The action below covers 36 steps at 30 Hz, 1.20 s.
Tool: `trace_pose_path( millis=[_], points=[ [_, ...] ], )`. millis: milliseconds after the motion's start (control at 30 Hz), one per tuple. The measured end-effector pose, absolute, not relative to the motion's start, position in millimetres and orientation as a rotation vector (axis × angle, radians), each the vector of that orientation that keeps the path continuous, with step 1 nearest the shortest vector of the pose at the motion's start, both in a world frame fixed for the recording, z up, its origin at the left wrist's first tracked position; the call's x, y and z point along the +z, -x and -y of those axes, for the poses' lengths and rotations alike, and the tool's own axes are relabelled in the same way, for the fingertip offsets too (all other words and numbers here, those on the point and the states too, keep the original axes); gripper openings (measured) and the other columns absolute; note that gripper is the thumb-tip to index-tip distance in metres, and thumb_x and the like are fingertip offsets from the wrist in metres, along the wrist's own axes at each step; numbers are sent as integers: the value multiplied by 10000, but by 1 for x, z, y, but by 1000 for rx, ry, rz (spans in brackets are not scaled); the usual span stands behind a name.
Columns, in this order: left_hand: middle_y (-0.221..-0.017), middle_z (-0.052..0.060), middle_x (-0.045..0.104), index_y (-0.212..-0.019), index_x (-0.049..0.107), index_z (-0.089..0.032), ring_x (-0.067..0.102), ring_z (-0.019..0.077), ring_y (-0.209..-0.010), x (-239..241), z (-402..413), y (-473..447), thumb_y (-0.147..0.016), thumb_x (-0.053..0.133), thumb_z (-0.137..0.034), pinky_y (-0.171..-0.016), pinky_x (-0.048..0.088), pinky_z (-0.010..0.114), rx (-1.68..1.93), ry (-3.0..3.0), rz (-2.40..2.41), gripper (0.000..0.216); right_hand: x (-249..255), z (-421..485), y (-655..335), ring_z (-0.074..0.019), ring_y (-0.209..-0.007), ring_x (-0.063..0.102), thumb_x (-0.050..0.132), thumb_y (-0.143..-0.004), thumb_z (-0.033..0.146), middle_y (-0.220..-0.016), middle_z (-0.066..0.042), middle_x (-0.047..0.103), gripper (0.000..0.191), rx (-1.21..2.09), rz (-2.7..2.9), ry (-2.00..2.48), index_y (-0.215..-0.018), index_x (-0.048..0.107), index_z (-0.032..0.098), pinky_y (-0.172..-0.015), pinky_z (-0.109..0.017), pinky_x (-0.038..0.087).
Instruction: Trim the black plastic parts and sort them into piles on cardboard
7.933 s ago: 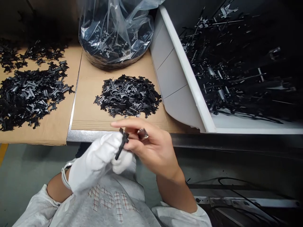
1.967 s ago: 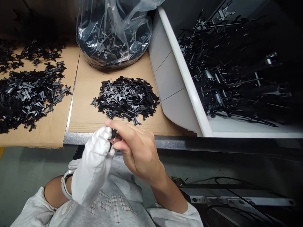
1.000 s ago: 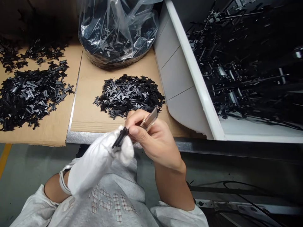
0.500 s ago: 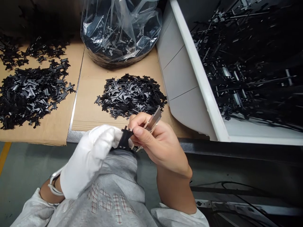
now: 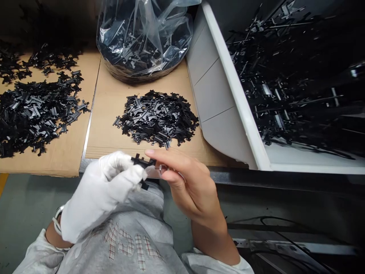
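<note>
My left hand (image 5: 104, 194), in a white glove, pinches a small black plastic part (image 5: 142, 161) between thumb and fingers. Prongs stick up from its top edge, and its lower end shows below my thumb. My bare right hand (image 5: 189, 182) is closed on a small tool with a flat, shiny blade (image 5: 154, 172). That blade lies against or just in front of the black part; contact cannot be made out. Most of the tool is hidden in my right palm. Both hands are over the table's front edge, close to my body.
A heap of similar black parts (image 5: 156, 118) lies on cardboard (image 5: 105, 99) beyond my hands. Another pile (image 5: 34, 110) is to the left. A clear plastic bag (image 5: 145, 42) of parts stands behind. On the right, a white-walled bin (image 5: 236, 87) holds many dark pieces.
My right hand has turned, bringing the tool's blade from pointing up and away to the black part. The part has tilted in my left hand, and my right index finger has stretched out.
</note>
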<state>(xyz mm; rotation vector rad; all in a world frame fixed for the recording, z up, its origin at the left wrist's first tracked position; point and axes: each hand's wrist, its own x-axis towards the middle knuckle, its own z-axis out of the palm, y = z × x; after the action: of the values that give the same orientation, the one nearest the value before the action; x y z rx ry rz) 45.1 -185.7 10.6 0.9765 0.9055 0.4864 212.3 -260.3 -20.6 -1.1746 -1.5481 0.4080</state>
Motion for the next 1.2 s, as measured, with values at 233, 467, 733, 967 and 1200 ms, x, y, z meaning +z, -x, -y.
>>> trace_pose_path(
  millis=[233,467,733,967,1200],
  points=[
    [-603,-35,626,-639,661,-192,510,73,-536,14,187,-40,-765,834,-545,-490,428,164,420,-1073,-909,413,-21,260,-212,-131,-772,678,536,-1065,261,-976,-10,771,255,394,1505,1215,-1279,674,259,-772,-277,566],
    [-583,-50,570,-605,576,-205,516,97,-577,14,195,-49,-828,740,-255,-621,428,244,669,-1693,-1012,282,-16,258,-214,-136,-794,687,616,-1015,427,-1011,-23,771,254,666,1246,1228,-1164,737,261,-718,-264,555],
    [-650,-19,554,-825,711,-208,479,128,-617,5,180,-52,-1023,473,-508,-647,403,289,154,-1151,-625,431,-27,244,-215,-130,-693,572,676,-985,402,-738,1,652,231,998,1100,868,-853,749,226,-649,-265,483],
    [-684,-9,565,-678,570,-208,489,137,-641,-1,186,-62,-958,585,-462,-655,448,295,343,-1162,-695,379,-20,263,-213,-195,-785,600,336,-1011,708,-877,-43,671,659,656,1346,1250,-1356,685,268,-735,-357,530],
    [-726,18,673,-706,620,-225,606,184,-689,3,196,-60,-965,553,-334,-703,537,328,527,-1322,-836,289,-14,269,-206,-173,-748,671,440,-1086,411,-994,-30,796,454,432,1610,1341,-1508,547,281,-747,-321,566]
  ],
)
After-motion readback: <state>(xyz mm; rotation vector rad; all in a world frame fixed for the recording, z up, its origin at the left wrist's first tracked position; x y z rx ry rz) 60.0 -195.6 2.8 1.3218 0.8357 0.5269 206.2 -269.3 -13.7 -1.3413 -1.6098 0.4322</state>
